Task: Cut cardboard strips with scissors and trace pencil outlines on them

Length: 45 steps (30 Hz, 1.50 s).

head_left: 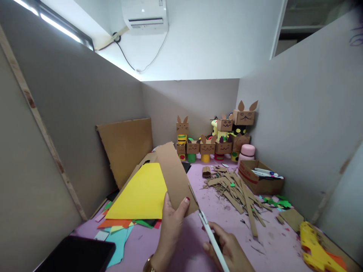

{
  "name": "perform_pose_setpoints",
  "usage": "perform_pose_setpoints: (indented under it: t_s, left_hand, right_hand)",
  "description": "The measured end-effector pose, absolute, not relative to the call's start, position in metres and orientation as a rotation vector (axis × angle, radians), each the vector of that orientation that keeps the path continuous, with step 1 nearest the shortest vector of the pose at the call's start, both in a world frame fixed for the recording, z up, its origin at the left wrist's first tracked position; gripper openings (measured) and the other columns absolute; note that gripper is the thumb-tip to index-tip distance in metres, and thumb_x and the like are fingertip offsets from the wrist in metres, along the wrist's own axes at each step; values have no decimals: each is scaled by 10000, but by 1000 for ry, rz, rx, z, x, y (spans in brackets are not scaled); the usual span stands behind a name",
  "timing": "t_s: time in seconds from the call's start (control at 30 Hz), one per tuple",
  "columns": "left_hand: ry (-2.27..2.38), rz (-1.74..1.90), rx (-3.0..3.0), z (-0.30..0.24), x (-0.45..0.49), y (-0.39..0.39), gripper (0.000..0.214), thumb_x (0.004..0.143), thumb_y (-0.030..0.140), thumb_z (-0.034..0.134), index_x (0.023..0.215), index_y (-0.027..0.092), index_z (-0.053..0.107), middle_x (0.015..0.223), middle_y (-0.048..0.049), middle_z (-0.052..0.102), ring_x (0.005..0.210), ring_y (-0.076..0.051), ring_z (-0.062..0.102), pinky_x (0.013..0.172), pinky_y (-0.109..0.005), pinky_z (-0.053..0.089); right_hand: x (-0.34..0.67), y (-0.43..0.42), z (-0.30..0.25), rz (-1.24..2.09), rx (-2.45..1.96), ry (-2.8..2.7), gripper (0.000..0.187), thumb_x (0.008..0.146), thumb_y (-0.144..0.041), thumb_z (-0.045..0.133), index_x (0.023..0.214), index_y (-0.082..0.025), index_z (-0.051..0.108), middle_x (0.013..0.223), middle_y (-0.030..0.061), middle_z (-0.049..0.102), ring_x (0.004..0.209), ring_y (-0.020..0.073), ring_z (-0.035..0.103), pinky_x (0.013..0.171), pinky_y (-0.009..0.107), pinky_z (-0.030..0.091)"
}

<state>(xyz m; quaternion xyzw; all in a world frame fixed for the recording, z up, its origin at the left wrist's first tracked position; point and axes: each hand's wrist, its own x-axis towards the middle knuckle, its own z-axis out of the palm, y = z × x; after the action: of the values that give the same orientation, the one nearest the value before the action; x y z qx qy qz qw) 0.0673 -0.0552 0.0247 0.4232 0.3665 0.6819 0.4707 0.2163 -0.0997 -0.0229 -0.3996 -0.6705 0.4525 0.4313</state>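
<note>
My left hand (171, 219) grips the near edge of a brown cardboard sheet (172, 170) and holds it tilted up off the pink table (195, 241), thumb on top. A yellow paper sheet (141, 194) lies against the cardboard's left side. My right hand (229, 247) holds a white-handled cutting tool (211, 236). Its thin blade runs along the cardboard's right edge; whether it is scissors or a knife I cannot tell.
A heap of cardboard strips (235, 189) lies mid-table. Cardboard animal figures (218, 138) stand at the back, an open box of markers (261, 175) at right, a yellow glue gun (314, 249) near right. Coloured paper scraps (121, 226), a dark tablet (76, 253) and a leaning cardboard panel (126, 145) are at left.
</note>
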Motion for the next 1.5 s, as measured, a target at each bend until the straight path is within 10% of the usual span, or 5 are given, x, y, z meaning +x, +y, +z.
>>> perform_pose_setpoints:
  t_s: [1.5]
  left_hand:
    - [821,1522,882,38,73,-67,488,648,339,742,1076,177,575,961,-89,719,938,-250,657,805,-344,517]
  right_hand:
    - [223,-98,-1,1277,-858,-1623,460,761,-531,623,1030,-179,498,668,-56,383,529,86,352,469,189,307]
